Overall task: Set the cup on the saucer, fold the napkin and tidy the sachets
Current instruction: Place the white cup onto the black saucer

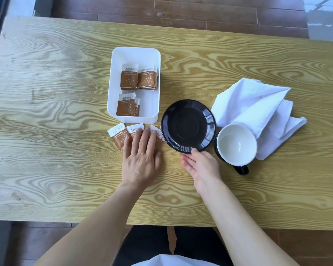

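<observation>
A black saucer (188, 125) lies empty on the wooden table. Right of it stands a black cup (236, 145) with a white inside, its handle towards me, touching the crumpled white napkin (258, 112). Three loose brown-and-white sachets (116, 136) lie in a row in front of a white tray (112, 87) that holds several more sachets. My left hand (140, 160) lies flat, its straight fingers resting on the loose sachets. My right hand (201, 166) touches the saucer's near rim with a fingertip, palm turned left, fingers relaxed.
The wooden table (46, 112) stretches wide to the left and right. Its near edge runs just above my lap. A dark wooden floor lies beyond the far edge.
</observation>
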